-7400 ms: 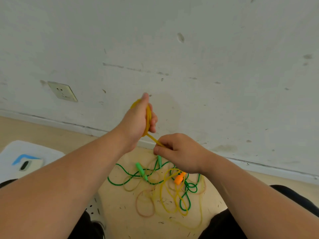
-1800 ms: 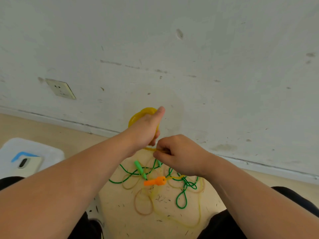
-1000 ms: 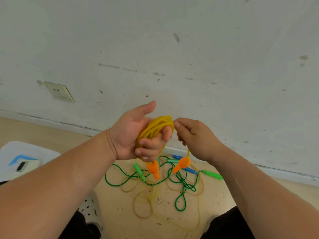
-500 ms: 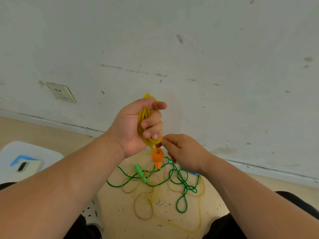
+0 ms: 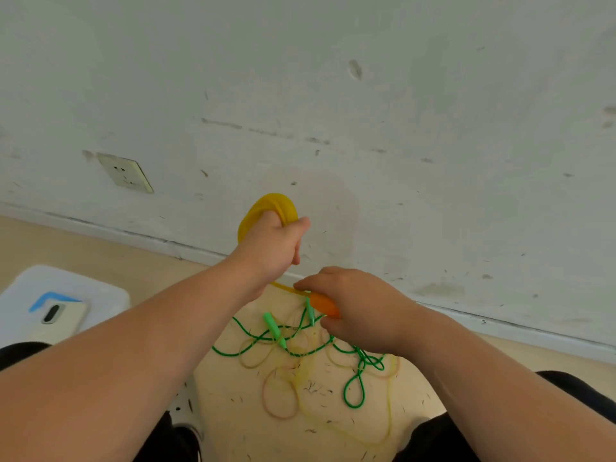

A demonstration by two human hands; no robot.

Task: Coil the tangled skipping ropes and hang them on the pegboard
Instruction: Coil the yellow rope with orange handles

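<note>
**Yellow rope gathered in one fist, loose end held at the handle**

The yellow skipping rope [image 5: 270,208] is held up in front of the wall [image 5: 400,95], wound into a tight bundle of loops. The left hand [image 5: 271,248] is closed round that bundle, fingers curled hard on it; the firm grip is judged to be what keeps the springy loops from opening out. From under the fist a short run of yellow cord leads down to the orange handle [image 5: 321,303]. This handle is gripped by the right hand [image 5: 361,310], with the fingers wrapped over it and the thumb tip set near the point where cord meets handle. The cord between the hands is held fairly straight, probably so that the last length can be wrapped or tucked to lock the coil.

On the floor [image 5: 233,411] below, the green skipping rope [image 5: 355,385] lies in loose crossing loops with its green handles [image 5: 275,328] near the right hand, and a pale translucent rope [image 5: 333,418] is spread beneath and around it. Both are uncoiled, so most of the task is judged to lie ahead.

No pegboard is seen from the head camera. A wall socket [image 5: 125,173] is set low at the left, and a phone [image 5: 55,316] rests on a white plastic object [image 5: 100,291] beside the left forearm.
</note>
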